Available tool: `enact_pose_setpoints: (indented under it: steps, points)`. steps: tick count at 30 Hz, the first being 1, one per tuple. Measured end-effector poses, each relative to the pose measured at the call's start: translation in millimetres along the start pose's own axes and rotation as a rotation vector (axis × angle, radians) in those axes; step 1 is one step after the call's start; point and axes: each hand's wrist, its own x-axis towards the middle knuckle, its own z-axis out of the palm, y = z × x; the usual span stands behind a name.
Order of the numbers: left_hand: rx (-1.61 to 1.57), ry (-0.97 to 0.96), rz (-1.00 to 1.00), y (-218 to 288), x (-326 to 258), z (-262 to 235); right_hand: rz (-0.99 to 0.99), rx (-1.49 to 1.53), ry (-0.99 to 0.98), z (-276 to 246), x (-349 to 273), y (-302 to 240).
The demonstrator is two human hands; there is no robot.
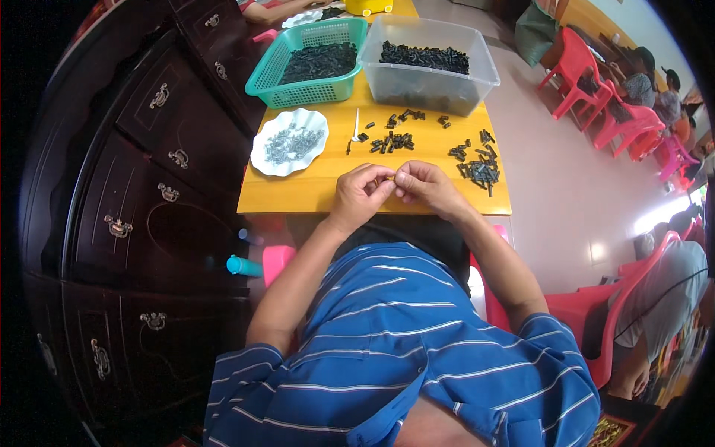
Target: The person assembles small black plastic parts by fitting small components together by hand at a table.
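Note:
Both hands meet over the near edge of the yellow table. My left hand and my right hand are closed, fingertips pinched together around something too small to make out. Just beyond them lies a loose group of small black cylindrical parts. To the right of my right hand is a denser pile of black and grey parts. A white scalloped plate with many small clear or silvery pieces sits to the left. Between plate and parts lies a thin white stick-like tool.
At the back stand a green basket and a clear plastic bin, both holding many black parts. A dark wooden cabinet lines the left. Pink chairs and seated people are on the right. Another person's arm shows at the far end.

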Motion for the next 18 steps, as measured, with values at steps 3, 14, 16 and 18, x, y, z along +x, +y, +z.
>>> enact_pose_setpoints:
  steps: [3, 14, 16, 18]
  points:
    - [0.114, -0.006, 0.081, 6.9, 0.5, -1.9, 0.031, 0.004, 0.000, -0.7, -0.9, -0.5]
    - [0.193, 0.029, 0.119, 7.0, 0.4, -2.5, -0.026, -0.049, 0.039, 2.6, -1.6, 4.8]
    - [0.201, 0.026, 0.116, 6.2, 0.0, -2.6, -0.073, -0.138, 0.073, 7.5, -2.6, 3.0]
    - [0.209, 0.023, 0.114, 4.6, -0.7, -1.9, -0.121, -0.227, 0.106, 9.2, -2.3, 3.0]
